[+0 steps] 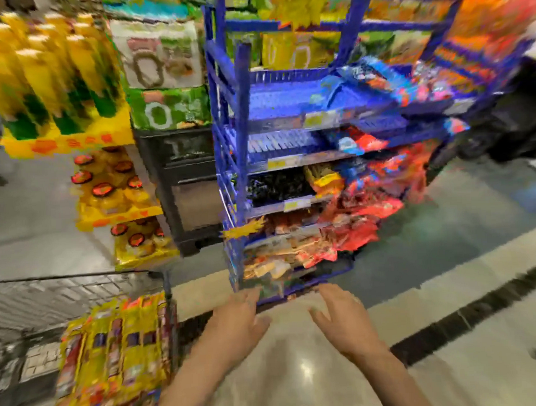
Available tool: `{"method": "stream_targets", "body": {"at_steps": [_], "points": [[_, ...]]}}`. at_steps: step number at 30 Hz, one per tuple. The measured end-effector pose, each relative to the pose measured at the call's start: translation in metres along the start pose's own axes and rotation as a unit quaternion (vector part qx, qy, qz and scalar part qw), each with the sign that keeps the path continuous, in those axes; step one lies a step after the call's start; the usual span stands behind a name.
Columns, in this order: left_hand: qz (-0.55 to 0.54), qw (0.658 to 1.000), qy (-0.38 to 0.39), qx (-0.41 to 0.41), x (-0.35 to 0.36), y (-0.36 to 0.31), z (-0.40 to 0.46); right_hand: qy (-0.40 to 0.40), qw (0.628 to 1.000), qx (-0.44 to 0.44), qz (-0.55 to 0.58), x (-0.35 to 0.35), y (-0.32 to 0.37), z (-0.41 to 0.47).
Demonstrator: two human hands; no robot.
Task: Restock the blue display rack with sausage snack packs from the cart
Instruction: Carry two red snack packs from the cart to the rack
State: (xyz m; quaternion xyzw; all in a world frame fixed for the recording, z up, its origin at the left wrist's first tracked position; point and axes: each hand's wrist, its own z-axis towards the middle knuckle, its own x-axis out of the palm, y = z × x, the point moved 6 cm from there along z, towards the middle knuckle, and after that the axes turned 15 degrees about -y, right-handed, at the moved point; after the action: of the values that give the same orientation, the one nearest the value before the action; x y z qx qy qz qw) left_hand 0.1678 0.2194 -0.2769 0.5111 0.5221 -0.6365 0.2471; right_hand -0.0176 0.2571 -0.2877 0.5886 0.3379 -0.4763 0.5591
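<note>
We see the whole view smeared by motion blur, so fine print on the packs is unreadable. The rack is a bright blue tiered frame with slatted, forward-tilted shelves carrying pale price strips along their front edges. Its upper two shelves show bare blue slats on their left halves, with a few blue and red bags to the right; the lower shelves are crowded with red, orange and tan packs that spill over the front edges. The sausage packs lie at lower left in the wire cart: long yellow wrappers with red tops and dark windows, lined side by side and leaning against the cart's right wall. Our left hand and right hand hover over the glossy floor, just before the rack's bottom shelf, both palms down with fingers spread and relaxed, holding nothing. To the left of the rack stands a yellow display of bottles.
</note>
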Motion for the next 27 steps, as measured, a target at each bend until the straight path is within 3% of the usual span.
{"method": "stream_targets", "body": {"at_steps": [5, 16, 23, 27], "points": [[-0.050, 0.999, -0.003, 0.012, 0.010, -0.038, 0.039, 0.001, 0.998, 0.048, 0.030, -0.014, -0.066, 0.010], [-0.047, 0.998, -0.020, -0.041, 0.009, -0.030, 0.160, -0.060, 0.991, 0.106, 0.054, -0.037, -0.133, 0.124], [-0.064, 0.995, -0.070, -0.018, -0.013, -0.091, 0.246, -0.130, 0.973, 0.143, 0.127, -0.079, -0.180, 0.203], [-0.055, 0.991, -0.122, 0.006, -0.033, -0.140, 0.278, -0.165, 0.969, 0.099, 0.153, -0.113, -0.205, 0.252]]}}
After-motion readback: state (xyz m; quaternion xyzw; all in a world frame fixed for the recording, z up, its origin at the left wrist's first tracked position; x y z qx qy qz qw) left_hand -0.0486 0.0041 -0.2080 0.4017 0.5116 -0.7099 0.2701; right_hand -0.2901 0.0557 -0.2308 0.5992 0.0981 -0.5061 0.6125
